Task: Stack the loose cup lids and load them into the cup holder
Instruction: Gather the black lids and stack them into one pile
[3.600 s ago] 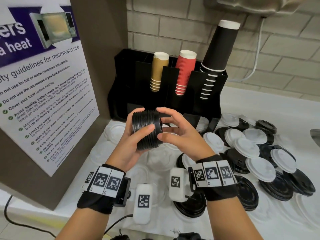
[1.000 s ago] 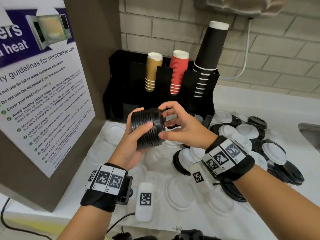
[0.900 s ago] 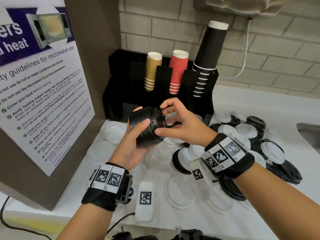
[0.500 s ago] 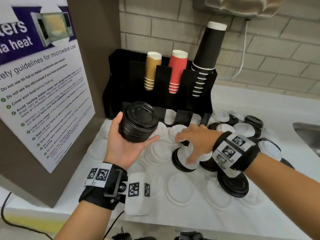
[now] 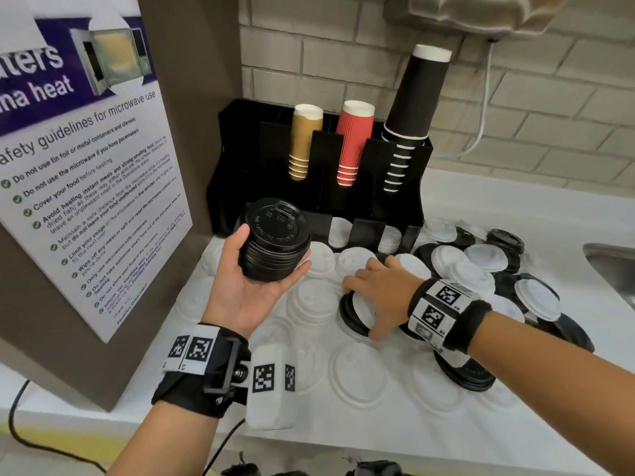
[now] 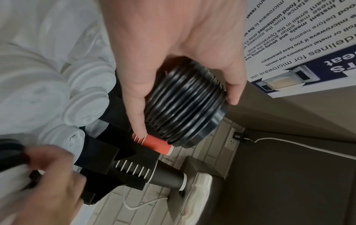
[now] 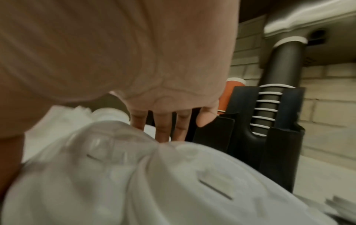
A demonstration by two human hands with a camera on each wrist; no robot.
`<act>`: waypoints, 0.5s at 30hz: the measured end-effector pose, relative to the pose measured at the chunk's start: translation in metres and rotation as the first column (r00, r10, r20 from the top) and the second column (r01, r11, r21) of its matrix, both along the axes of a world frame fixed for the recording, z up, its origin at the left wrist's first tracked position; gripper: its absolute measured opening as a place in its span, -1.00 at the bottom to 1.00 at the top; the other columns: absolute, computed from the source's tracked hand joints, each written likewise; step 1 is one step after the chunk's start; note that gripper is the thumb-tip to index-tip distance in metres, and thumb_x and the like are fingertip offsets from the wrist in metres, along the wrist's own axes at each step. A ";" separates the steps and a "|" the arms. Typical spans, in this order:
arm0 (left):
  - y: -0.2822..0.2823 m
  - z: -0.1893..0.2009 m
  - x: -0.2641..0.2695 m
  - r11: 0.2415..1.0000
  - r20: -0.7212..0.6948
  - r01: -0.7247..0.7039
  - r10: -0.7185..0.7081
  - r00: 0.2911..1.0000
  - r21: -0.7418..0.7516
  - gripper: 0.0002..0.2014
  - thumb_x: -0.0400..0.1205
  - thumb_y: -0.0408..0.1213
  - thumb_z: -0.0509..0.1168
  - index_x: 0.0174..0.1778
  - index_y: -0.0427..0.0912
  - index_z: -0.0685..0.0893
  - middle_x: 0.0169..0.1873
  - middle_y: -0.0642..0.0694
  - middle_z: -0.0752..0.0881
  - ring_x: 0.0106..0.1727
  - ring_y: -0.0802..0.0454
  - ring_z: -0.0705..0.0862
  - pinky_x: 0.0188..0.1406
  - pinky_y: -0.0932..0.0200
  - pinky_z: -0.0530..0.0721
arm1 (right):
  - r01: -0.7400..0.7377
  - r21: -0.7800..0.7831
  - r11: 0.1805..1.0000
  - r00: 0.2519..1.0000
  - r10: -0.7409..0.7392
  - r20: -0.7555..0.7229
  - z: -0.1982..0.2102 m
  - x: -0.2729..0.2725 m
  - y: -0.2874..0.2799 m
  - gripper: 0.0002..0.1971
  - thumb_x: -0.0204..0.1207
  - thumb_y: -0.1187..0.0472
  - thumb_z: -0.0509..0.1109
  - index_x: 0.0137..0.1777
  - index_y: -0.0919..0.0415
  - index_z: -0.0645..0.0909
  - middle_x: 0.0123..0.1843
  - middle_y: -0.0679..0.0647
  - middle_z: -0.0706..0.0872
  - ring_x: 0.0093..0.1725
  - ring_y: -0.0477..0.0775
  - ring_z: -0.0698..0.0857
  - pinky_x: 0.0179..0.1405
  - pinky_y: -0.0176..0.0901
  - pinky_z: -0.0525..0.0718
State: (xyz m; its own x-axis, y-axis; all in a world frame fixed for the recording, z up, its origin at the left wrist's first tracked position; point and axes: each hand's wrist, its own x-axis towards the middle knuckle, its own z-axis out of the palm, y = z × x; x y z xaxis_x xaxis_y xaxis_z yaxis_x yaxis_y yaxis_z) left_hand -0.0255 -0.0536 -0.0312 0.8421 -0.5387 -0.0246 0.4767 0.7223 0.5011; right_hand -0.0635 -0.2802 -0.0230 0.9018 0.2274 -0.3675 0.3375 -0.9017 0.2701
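My left hand (image 5: 275,257) is palm up and grips a tall stack of black lids (image 5: 275,235), top side up, in front of the black cup holder (image 5: 330,159). In the left wrist view the fingers (image 6: 137,115) and thumb wrap the stack of black lids (image 6: 183,106). My right hand (image 5: 360,309) is down on the counter, fingers and thumb spanning the rim of a black lid (image 5: 345,316) that has a white lid (image 5: 360,305) lying in it. The right wrist view shows its fingers (image 7: 162,129) pointing down among white lids (image 7: 173,190).
Loose black and white lids (image 5: 481,269) cover the counter to the right. White lids (image 5: 357,379) lie flat near the front edge. Some holder front slots contain white lids (image 5: 340,231). A poster panel (image 5: 86,166) walls the left. A sink (image 5: 611,266) is at far right.
My right hand left the stack and dropped to a lid on the counter. My left hand turned palm up, bringing the stack upright.
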 end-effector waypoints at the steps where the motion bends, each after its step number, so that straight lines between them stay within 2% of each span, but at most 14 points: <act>1: 0.001 0.000 0.000 1.000 0.001 0.002 -0.002 1.000 -0.001 -0.34 0.10 0.01 0.72 0.09 -0.20 0.83 0.27 -0.37 0.70 0.32 -0.42 0.64 0.19 -0.28 0.69 | 0.012 0.057 0.998 1.000 -0.014 0.022 0.002 0.000 -0.001 -0.21 0.14 -0.21 0.53 0.36 -0.06 0.31 0.22 -0.07 0.54 0.21 0.10 0.41 0.18 0.07 0.35; 5: 0.003 -0.001 0.001 1.000 -0.005 -0.012 0.012 1.000 0.007 -0.32 0.09 0.02 0.72 0.11 -0.20 0.82 0.28 -0.36 0.69 0.32 -0.43 0.64 0.22 -0.32 0.67 | 0.088 0.303 0.949 0.991 -0.113 0.065 0.007 0.002 -0.008 -0.30 0.13 -0.20 0.55 0.22 -0.09 0.31 0.12 -0.13 0.57 0.09 0.02 0.40 0.15 0.02 0.34; 7: 0.003 -0.001 0.002 1.000 -0.007 -0.016 0.016 1.000 0.011 -0.29 0.09 0.01 0.72 0.14 -0.21 0.81 0.29 -0.37 0.68 0.32 -0.44 0.64 0.21 -0.33 0.67 | 0.111 0.379 0.919 0.987 -0.145 0.063 0.008 0.003 -0.008 -0.30 0.13 -0.17 0.56 0.22 -0.11 0.28 0.13 -0.12 0.56 0.09 0.03 0.42 0.15 0.02 0.33; 9: 0.003 0.000 0.003 1.000 0.000 -0.013 0.013 1.000 0.013 -0.28 0.10 0.02 0.71 0.16 -0.21 0.80 0.31 -0.37 0.67 0.32 -0.45 0.63 0.21 -0.34 0.67 | 0.141 0.499 0.855 0.980 -0.194 0.055 0.010 0.004 -0.009 -0.28 0.14 -0.10 0.58 0.25 -0.13 0.28 0.15 -0.11 0.55 0.14 0.03 0.48 0.20 0.05 0.34; 10: 0.003 0.000 0.003 1.000 0.006 -0.007 0.007 1.000 0.014 -0.27 0.10 0.03 0.71 0.17 -0.21 0.79 0.32 -0.36 0.67 0.33 -0.44 0.63 0.20 -0.35 0.67 | 0.158 0.583 0.797 0.974 -0.222 0.039 0.011 0.004 -0.009 -0.28 0.16 -0.05 0.59 0.27 -0.12 0.28 0.15 -0.11 0.53 0.15 0.01 0.51 0.22 0.05 0.37; 12: 0.002 0.000 0.002 1.000 0.019 0.008 -0.008 1.000 0.017 -0.27 0.10 0.06 0.70 0.17 -0.18 0.80 0.32 -0.35 0.67 0.33 -0.42 0.63 0.17 -0.33 0.69 | 0.175 0.771 0.612 0.963 -0.268 -0.005 0.015 0.005 -0.009 -0.30 0.22 0.10 0.63 0.29 -0.03 0.31 0.11 -0.09 0.52 0.11 -0.04 0.54 0.19 -0.04 0.50; 13: 0.002 0.000 0.002 1.000 0.023 0.015 -0.015 1.000 0.019 -0.28 0.10 0.08 0.70 0.16 -0.17 0.81 0.32 -0.34 0.68 0.33 -0.40 0.64 0.13 -0.31 0.71 | 0.174 0.851 0.496 0.956 -0.293 -0.025 0.018 0.007 -0.009 -0.33 0.26 0.21 0.63 0.28 0.04 0.32 0.07 -0.05 0.53 0.08 -0.06 0.58 0.13 -0.14 0.57; 15: 0.000 0.000 0.002 1.000 0.024 0.018 -0.019 1.000 0.020 -0.28 0.09 0.08 0.71 0.15 -0.17 0.81 0.30 -0.33 0.69 0.33 -0.38 0.65 0.04 -0.30 0.74 | 0.153 0.953 0.260 0.929 -0.366 -0.049 0.028 0.013 -0.009 -0.39 0.32 0.39 0.59 0.23 0.09 0.32 -0.02 -0.03 0.54 -0.10 -0.26 0.68 -0.14 -0.39 0.63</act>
